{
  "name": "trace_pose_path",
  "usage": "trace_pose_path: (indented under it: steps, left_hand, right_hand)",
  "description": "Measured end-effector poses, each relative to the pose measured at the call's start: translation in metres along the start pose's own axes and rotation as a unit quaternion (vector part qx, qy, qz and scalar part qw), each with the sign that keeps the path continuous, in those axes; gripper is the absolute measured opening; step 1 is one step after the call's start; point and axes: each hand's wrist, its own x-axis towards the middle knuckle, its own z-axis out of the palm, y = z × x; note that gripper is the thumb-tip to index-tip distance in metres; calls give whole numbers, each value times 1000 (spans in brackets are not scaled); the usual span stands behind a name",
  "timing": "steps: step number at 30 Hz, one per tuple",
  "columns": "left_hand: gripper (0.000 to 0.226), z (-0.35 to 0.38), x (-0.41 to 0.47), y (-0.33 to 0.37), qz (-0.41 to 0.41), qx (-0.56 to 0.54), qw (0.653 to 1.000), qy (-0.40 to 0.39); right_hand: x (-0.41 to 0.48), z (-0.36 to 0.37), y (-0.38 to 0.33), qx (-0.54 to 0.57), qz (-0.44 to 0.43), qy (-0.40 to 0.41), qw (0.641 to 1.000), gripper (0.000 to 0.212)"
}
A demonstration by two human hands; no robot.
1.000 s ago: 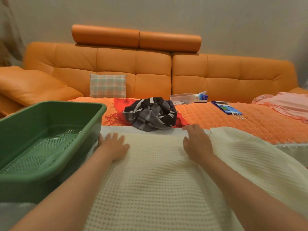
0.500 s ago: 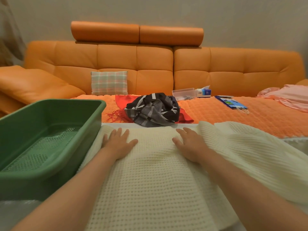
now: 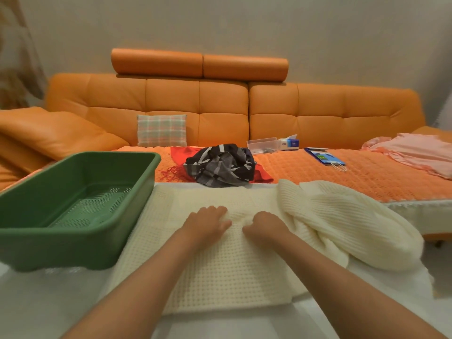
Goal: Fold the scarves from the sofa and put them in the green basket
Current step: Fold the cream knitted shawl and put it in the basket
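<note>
The cream scarf (image 3: 220, 265) lies flat on the white tabletop (image 3: 61, 302), its right end heaped near the right edge. The left hand (image 3: 206, 223) presses on it, fingers together and fairly straight. The right hand (image 3: 265, 226), close beside, has fingers curled into the knit, gripping a small ridge. The green basket (image 3: 73, 231) sits at the left edge. A striped scarf (image 3: 220, 165) rests on a red scarf (image 3: 178, 155) on the sofa (image 3: 318, 118), beyond the far edge.

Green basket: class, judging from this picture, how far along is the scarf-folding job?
Done: nothing; the green basket holds no scarves. In hand: the left hand and right hand are on the cream scarf, its right end bunched. Left: the striped scarf and red scarf lie unfolded on the sofa.
</note>
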Motion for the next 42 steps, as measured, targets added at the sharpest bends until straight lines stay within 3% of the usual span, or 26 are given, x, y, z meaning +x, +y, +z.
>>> trace_pose_path:
  steps: [4,9,13,15,19,21,24,26,29,34,35,38,42]
  left_hand:
    - [64,-4,-32,-2,1,-3,999,-40]
    - [67,-1,-72,-11,-15,63,990,-122]
    - [72,-1,-89,-17,-45,84,992,-78]
    - [70,1,-94,-18,-19,80,995,-57]
    - [66,1,-97,-13,-34,74,991,-101]
    - [65,-5,-91,-6,-58,84,988,-112]
    - [54,-14,-78,13,-55,139,986,-68]
    - [46,-16,-70,36,-14,146,989,-14]
    - [36,-12,-58,89,73,47,996,22]
    - [34,6,-37,178,169,-59,983,-48]
    - [40,12,-33,192,177,-60,980,-64]
    - [59,28,-24,219,180,-33,978,-103]
    - [42,38,-10,229,185,-28,976,-111]
  right_hand:
    - [-20,-7,5,93,15,89,992,32]
    - [-45,-1,30,-4,-15,98,995,42]
    - [-66,3,24,-64,-155,166,972,36]
    - [-79,12,23,-76,-188,123,971,38]
    - [-98,25,32,-13,-134,-83,987,66]
    - [-100,10,39,103,-142,-95,980,72]
    - [-97,-18,60,202,-132,-16,970,50]
    - [-92,-34,84,153,-119,56,979,34]
    - [-83,-56,124,-8,-89,104,991,30]
    - [-68,-63,189,-219,-16,63,974,79]
    - [-66,-62,196,-244,-14,65,967,75]
    - [-56,-69,207,-286,-38,128,949,34]
    - [-41,-100,207,-306,-60,222,924,20]
